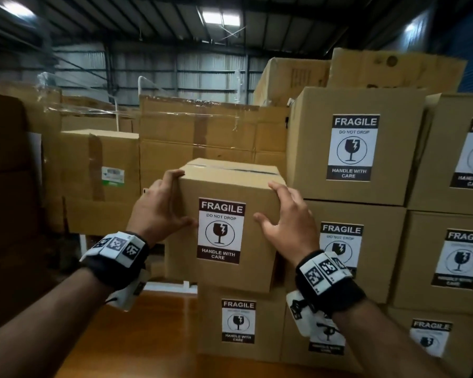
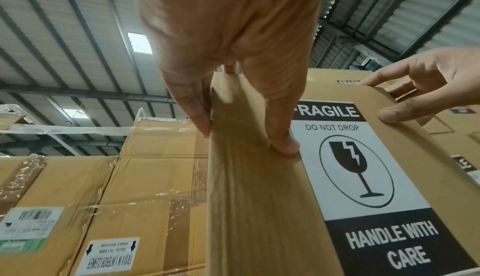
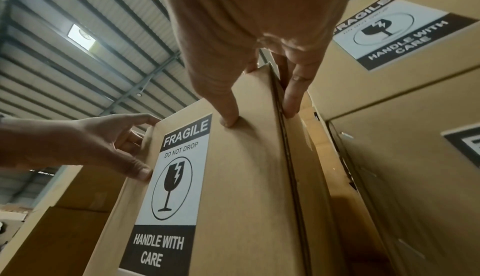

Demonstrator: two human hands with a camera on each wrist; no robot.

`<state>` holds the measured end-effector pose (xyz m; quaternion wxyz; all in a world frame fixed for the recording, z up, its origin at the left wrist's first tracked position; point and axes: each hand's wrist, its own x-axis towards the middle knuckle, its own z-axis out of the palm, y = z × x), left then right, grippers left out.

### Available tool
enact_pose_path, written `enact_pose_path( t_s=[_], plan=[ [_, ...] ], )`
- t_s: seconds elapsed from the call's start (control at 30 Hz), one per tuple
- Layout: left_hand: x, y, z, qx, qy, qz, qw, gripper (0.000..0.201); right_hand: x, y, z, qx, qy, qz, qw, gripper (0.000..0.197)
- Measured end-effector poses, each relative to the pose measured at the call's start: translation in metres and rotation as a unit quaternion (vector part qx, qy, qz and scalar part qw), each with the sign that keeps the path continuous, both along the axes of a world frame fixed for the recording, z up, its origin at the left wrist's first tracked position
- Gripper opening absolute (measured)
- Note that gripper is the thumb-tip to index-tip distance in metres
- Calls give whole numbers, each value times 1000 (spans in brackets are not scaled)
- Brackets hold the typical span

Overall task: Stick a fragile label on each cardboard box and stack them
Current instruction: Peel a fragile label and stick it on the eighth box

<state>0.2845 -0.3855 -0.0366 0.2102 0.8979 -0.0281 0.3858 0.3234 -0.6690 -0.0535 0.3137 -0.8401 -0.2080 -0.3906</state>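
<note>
Both hands grip one brown cardboard box [image 1: 257, 230] at its upper front corners. The left hand [image 1: 159, 208] wraps the left vertical edge, thumb [image 2: 281, 137] on the front face, fingers [image 2: 193, 104] on the left side. The right hand [image 1: 287, 219] wraps the right vertical edge in the same way. A white and black "FRAGILE" label [image 1: 220, 231] is stuck upright on the front face between the thumbs. The box sits on a lower labelled cardboard box [image 1: 210, 323], offset toward its left edge. A stack of labelled cardboard boxes [image 1: 393, 170] stands just beside it on the right. The wooden counter [image 1: 148, 336] carries the stack.
</note>
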Motion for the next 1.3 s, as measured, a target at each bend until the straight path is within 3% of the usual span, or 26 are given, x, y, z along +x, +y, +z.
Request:
enact_pose_path(
  t_s=[0.37,0.57,0.73,0.97,1.1,1.3],
  plan=[
    [68,-13,-29,-24,71,-7,997,113,52,-4,-29,-50,47,-53,996,73],
    [87,-30,-42,-48,78,-5,996,111,76,-8,-52,-80,-38,-128,988,81],
    [89,-33,-41,-56,91,1,994,115,90,-2,-65,-47,-107,-130,985,89],
    [90,-37,-48,-42,89,6,995,125,84,1,-71,-58,-122,-155,979,95],
    [86,-33,-51,-31,97,-9,995,130,78,6,-72,-49,-110,-152,981,94],
    [69,-18,-70,33,76,-12,996,126,62,22,-80,-20,-108,-74,991,73]
  ],
)
